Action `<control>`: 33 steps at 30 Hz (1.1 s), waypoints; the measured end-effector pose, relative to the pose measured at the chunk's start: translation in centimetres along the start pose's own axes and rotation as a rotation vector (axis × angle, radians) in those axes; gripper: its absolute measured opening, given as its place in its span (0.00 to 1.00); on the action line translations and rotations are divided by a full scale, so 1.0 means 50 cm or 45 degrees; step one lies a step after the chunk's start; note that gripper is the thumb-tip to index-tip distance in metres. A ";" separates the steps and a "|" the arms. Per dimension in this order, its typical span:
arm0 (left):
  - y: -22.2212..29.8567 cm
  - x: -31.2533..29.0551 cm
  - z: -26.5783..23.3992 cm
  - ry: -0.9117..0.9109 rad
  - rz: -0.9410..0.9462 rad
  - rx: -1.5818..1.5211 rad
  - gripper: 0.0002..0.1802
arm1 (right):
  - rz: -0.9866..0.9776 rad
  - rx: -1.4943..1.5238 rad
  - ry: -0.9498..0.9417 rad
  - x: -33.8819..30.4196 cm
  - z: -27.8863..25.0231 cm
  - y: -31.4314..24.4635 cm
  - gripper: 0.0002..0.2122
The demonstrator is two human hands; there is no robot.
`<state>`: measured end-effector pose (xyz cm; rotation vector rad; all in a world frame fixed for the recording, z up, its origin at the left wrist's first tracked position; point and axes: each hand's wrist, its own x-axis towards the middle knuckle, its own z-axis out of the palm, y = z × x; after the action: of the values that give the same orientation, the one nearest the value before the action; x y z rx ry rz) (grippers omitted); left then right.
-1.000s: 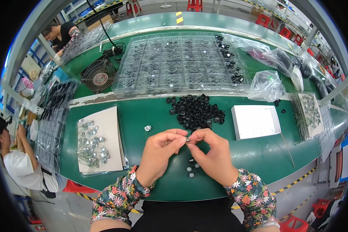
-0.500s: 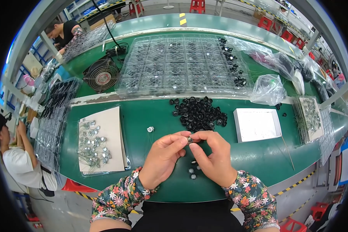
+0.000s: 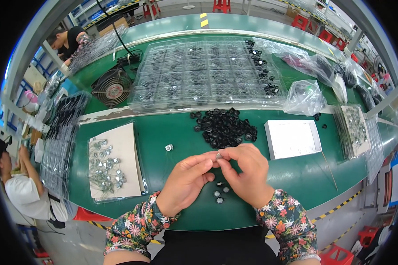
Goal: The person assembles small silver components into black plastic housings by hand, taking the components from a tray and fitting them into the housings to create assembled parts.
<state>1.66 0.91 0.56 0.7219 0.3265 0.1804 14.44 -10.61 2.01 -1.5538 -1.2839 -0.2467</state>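
Note:
My left hand [image 3: 185, 182] and my right hand [image 3: 246, 176] meet above the table's front half, fingertips pinched on a small round silver-topped part [image 3: 219, 156]. The fingers hide most of it. Under my right palm lie several black round pieces with pale tops [image 3: 219, 193]. Just beyond my fingertips spreads a heap of black ring-shaped caps [image 3: 223, 128]. To the left, a lone silver component [image 3: 169, 147] with thin wire leads rests on the green tabletop [image 3: 154, 130]. Farther left, more wire-leaded silver components [image 3: 107, 170] lie on a beige card [image 3: 126, 143].
A shallow white box [image 3: 292, 139] stands right of the heap, a thin stick [image 3: 329, 170] beside it. Clear compartment trays [image 3: 199, 73] fill the raised back. A fan [image 3: 112, 88], plastic bags [image 3: 304, 98] and a stacked component card [image 3: 354, 130] flank them. Co-workers [image 3: 20, 190] sit at left.
My right hand has shifted slightly up and right, its fingers turning the small part, whose silver face shows more now. My left hand keeps its pinch. The whole view has shifted slightly.

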 end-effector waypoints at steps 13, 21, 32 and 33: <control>0.026 0.030 0.022 0.076 0.581 1.572 0.10 | -0.138 -0.185 0.207 0.027 -0.062 0.028 0.12; -0.010 0.074 0.019 -0.112 0.857 2.052 0.12 | -0.062 -0.118 0.194 0.020 -0.069 0.027 0.11; 0.009 0.033 0.023 0.090 0.404 1.161 0.12 | 0.107 0.137 -0.021 -0.002 -0.047 0.004 0.10; 0.009 0.033 0.020 0.041 0.384 0.823 0.14 | 0.110 0.164 -0.062 -0.008 -0.042 0.003 0.10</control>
<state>3.52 1.07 1.21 1.4108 0.3057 0.3804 15.29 -12.50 2.51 -1.5086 -1.2426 -0.0697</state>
